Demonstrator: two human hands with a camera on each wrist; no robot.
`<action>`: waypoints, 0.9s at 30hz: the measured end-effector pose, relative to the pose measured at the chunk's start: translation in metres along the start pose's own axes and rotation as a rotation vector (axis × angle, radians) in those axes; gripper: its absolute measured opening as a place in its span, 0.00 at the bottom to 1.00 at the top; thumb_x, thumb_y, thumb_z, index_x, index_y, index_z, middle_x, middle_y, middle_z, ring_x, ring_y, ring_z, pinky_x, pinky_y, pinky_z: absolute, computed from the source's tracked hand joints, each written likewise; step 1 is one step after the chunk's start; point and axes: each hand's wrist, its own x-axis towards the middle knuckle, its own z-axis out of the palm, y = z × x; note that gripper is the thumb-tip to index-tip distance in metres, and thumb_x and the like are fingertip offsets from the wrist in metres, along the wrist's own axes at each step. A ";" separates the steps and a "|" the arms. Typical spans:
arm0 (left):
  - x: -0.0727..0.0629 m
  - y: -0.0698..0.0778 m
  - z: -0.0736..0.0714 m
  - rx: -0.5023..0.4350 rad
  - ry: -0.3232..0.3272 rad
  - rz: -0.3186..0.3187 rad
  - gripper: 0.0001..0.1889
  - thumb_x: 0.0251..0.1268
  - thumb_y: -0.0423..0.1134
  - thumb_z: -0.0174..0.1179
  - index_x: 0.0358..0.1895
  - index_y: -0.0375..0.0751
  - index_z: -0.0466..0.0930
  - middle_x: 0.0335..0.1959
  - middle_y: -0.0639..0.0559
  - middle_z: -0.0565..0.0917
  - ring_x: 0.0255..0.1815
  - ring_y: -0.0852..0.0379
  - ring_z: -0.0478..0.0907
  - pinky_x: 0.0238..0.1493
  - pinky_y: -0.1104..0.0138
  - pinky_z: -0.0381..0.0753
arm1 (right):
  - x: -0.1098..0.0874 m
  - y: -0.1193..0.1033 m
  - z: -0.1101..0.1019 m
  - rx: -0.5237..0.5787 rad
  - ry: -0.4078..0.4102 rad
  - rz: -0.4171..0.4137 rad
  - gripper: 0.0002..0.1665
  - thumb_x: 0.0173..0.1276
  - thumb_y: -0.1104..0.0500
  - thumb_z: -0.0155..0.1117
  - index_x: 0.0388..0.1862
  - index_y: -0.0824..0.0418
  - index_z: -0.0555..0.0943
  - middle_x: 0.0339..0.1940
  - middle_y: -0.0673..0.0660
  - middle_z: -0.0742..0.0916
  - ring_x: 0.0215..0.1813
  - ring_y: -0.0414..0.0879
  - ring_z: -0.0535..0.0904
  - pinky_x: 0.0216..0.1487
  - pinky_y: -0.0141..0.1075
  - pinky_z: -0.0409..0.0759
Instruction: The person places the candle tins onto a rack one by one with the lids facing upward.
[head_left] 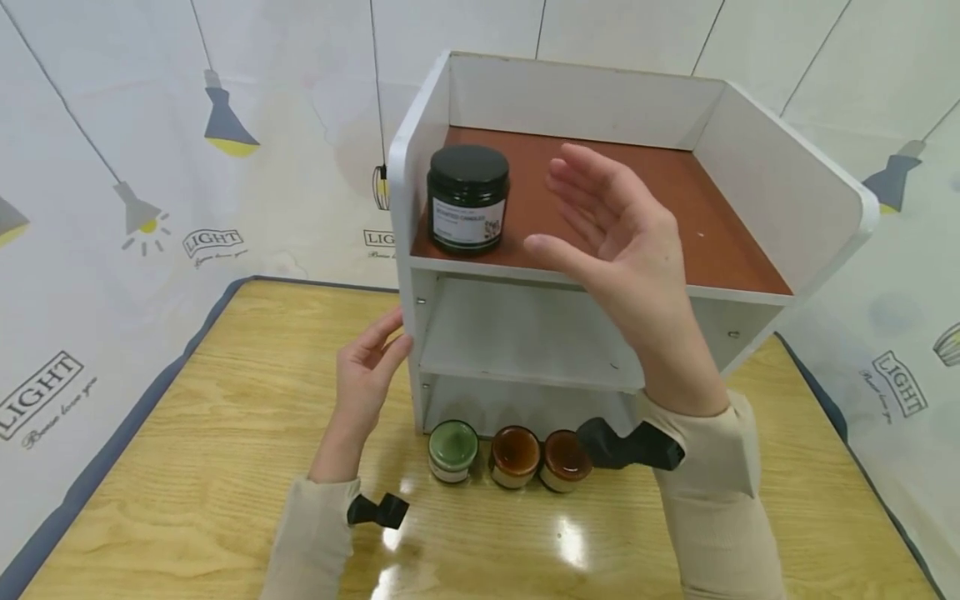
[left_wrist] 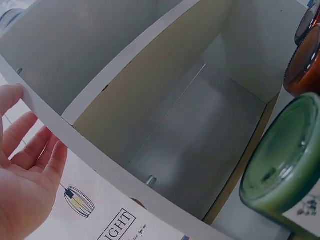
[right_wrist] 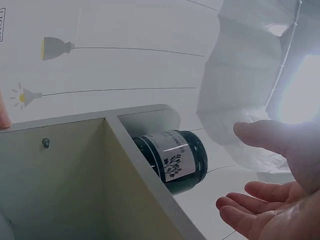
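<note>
A dark green scented candle jar (head_left: 468,200) with a black lid and white label stands at the left end of the white shelf unit's brown top board (head_left: 720,242). My right hand (head_left: 630,233) is in the air to the right of the jar, its fingers apart from it and holding nothing. In the right wrist view the label of the candle jar (right_wrist: 175,157) faces outward. My left hand (head_left: 367,367) touches the left side panel (head_left: 408,250) of the shelf unit. In the left wrist view, the thumb (left_wrist: 11,97) is at the panel's front edge, with the other fingers along its outer side.
On the wooden table (head_left: 225,450), before the unit's lower opening, stand a green candle jar (head_left: 453,446) and two amber ones, the nearer amber candle jar (head_left: 515,454) beside it. A middle shelf (head_left: 525,333) divides the unit. Printed cloth (head_left: 300,167) hangs behind.
</note>
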 end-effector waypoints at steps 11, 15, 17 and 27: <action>-0.001 -0.001 -0.001 -0.005 0.009 0.007 0.18 0.62 0.24 0.57 0.50 0.48 0.82 0.51 0.55 0.81 0.56 0.58 0.75 0.53 0.69 0.77 | -0.022 -0.001 -0.006 0.003 -0.004 -0.050 0.38 0.50 0.83 0.62 0.63 0.74 0.67 0.58 0.63 0.77 0.61 0.55 0.72 0.62 0.40 0.70; -0.001 -0.001 -0.001 -0.007 0.016 -0.002 0.18 0.62 0.24 0.57 0.49 0.49 0.82 0.51 0.55 0.81 0.56 0.58 0.75 0.52 0.70 0.77 | -0.026 0.000 -0.007 -0.018 -0.012 -0.072 0.37 0.51 0.83 0.62 0.63 0.74 0.67 0.58 0.64 0.77 0.61 0.56 0.72 0.62 0.41 0.71; -0.001 -0.001 -0.001 -0.009 0.017 -0.005 0.18 0.62 0.24 0.57 0.49 0.49 0.82 0.51 0.55 0.81 0.56 0.58 0.75 0.52 0.70 0.76 | -0.028 0.001 -0.007 -0.016 -0.013 -0.073 0.37 0.50 0.83 0.62 0.62 0.74 0.67 0.58 0.64 0.77 0.61 0.57 0.72 0.61 0.41 0.71; 0.000 -0.002 0.000 -0.018 0.015 -0.006 0.17 0.62 0.24 0.57 0.49 0.48 0.82 0.50 0.55 0.82 0.57 0.58 0.74 0.53 0.69 0.76 | -0.041 0.005 -0.011 -0.008 -0.009 -0.076 0.37 0.49 0.85 0.61 0.61 0.76 0.68 0.58 0.71 0.75 0.61 0.57 0.72 0.61 0.41 0.72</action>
